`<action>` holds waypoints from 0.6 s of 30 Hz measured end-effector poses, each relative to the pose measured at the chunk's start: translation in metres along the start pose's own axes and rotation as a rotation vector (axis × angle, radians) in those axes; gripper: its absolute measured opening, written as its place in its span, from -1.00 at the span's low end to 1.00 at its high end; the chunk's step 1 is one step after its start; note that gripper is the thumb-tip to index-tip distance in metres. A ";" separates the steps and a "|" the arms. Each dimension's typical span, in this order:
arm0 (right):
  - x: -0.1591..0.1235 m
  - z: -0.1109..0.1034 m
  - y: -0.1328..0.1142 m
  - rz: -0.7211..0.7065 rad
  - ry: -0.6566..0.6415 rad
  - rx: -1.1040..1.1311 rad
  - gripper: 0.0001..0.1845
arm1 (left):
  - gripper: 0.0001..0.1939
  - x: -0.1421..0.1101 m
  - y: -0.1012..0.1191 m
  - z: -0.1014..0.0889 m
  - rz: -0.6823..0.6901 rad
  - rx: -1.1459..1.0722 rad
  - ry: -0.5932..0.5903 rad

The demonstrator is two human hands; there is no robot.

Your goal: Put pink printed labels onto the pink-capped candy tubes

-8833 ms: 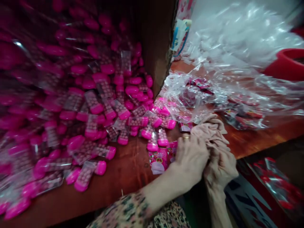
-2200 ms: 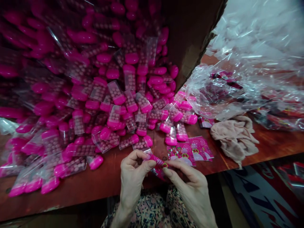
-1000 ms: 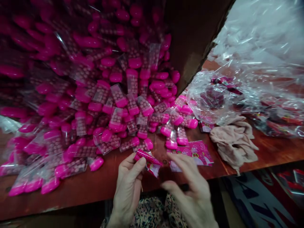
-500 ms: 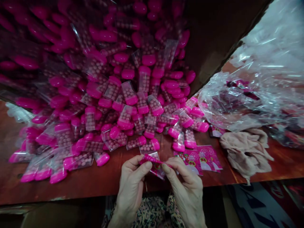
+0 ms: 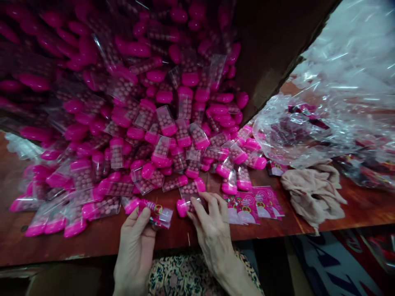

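My left hand (image 5: pixel 135 234) pinches a printed pink plastic sleeve (image 5: pixel 159 214) between thumb and fingers, its clear end pointing right. To its right, my right hand (image 5: pixel 211 222) has its fingers closed over a small clear container with a pink cap (image 5: pixel 182 208), low over the table; the fingers cover part of its clear body. Another pink-capped container of round pellets (image 5: pixel 190 188) lies just behind those fingers. Flat printed sleeves (image 5: pixel 256 205) are spread on the table to the right of my right hand.
A big heap of pink-capped containers (image 5: pixel 160 148) spills from a dark box (image 5: pixel 265 53) onto the reddish table (image 5: pixel 108 242). Clear plastic bags (image 5: pixel 308 123) and a crumpled beige cloth (image 5: pixel 311 191) lie to the right.
Both hands held the sleeve together; now they are apart. My left hand has moved left with the sleeve, which looks more opened out. My right hand has gone to a pink-capped container.
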State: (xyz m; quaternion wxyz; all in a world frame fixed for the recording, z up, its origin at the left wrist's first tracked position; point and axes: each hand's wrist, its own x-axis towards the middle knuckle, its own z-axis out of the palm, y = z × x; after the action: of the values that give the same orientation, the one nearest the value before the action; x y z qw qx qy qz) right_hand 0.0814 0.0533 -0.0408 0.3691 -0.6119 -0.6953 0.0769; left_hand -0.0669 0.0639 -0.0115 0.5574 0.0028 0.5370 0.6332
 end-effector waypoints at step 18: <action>-0.005 -0.014 0.003 0.021 -0.021 0.131 -0.73 | -0.84 -0.002 -0.012 0.015 -0.058 -0.012 -0.147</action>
State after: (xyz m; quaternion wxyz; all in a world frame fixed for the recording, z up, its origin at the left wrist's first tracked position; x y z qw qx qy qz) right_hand 0.0925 0.0445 -0.0349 0.4003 -0.5930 -0.6861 0.1322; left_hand -0.0483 0.0703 -0.0118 0.6132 0.0303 0.4906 0.6183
